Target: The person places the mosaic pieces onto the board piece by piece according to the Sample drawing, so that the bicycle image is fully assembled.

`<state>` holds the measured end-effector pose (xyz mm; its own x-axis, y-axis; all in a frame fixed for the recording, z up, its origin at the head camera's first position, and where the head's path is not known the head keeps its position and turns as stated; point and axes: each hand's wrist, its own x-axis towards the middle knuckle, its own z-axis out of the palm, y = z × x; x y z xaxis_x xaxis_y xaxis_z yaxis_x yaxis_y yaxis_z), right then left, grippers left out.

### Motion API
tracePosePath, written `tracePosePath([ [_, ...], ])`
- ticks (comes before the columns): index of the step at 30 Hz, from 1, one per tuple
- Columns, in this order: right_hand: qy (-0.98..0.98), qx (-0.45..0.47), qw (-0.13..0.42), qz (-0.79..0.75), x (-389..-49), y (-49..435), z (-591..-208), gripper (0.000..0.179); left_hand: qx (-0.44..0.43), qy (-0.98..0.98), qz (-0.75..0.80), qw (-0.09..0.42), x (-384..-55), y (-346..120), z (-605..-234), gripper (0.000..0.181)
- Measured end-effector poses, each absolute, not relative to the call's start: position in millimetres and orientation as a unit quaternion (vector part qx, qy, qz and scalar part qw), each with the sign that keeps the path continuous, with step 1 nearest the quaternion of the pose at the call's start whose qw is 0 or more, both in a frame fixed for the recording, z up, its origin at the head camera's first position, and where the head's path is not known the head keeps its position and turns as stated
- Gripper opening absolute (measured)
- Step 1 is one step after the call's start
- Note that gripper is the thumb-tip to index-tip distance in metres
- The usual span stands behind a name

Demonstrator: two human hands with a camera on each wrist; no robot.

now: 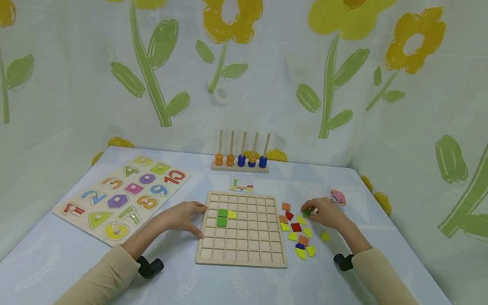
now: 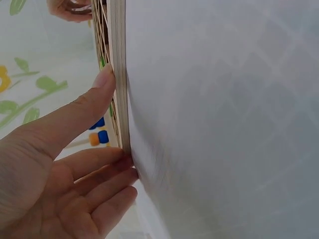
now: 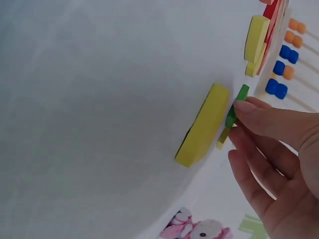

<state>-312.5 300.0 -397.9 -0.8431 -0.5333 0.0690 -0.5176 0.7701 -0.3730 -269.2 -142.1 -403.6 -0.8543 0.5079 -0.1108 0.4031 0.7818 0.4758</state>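
A wooden grid board (image 1: 241, 258) lies flat on the table. Two green square pieces (image 1: 221, 222) and a yellow quarter-circle piece (image 1: 232, 214) sit in its upper left cells. My left hand (image 1: 183, 216) is at the board's left side; in the left wrist view the thumb and fingertips (image 2: 105, 74) touch its edge, spread apart. To the right of the board, my right hand (image 1: 326, 212) pinches a green piece (image 3: 238, 105) between thumb and fingers. Yellow quarter circles (image 3: 204, 127), red (image 1: 296, 227) and orange pieces (image 1: 303, 240) lie scattered near it.
A number-and-shape puzzle board (image 1: 128, 196) lies at the left. Behind the grid stand a peg abacus (image 1: 240, 168) with orange and blue beads and a small pattern card (image 1: 241, 183). A pink toy figure (image 1: 338, 197) is beyond my right hand.
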Motion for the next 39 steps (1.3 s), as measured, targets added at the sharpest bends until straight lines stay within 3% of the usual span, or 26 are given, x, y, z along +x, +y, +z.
tracePosePath([
  [12, 0.945, -0.244, 0.02, -0.216, -311.2, 297.6, -393.9, 0.024, 0.257, 0.934, 0.222, 0.11, -270.4, -144.6, -404.6, 0.084],
  [22, 0.912, -0.316, -0.011, -0.261, -297.7, 262.6, -386.2, 0.024, 0.252, 0.934, 0.224, 0.114, -270.5, -144.7, -405.5, 0.084],
  [39, 0.864, -0.399, 0.041, -0.305, -279.7, 182.9, -391.6, 0.023, 0.243, 0.935, 0.229, 0.121, -270.0, -143.4, -405.3, 0.082],
])
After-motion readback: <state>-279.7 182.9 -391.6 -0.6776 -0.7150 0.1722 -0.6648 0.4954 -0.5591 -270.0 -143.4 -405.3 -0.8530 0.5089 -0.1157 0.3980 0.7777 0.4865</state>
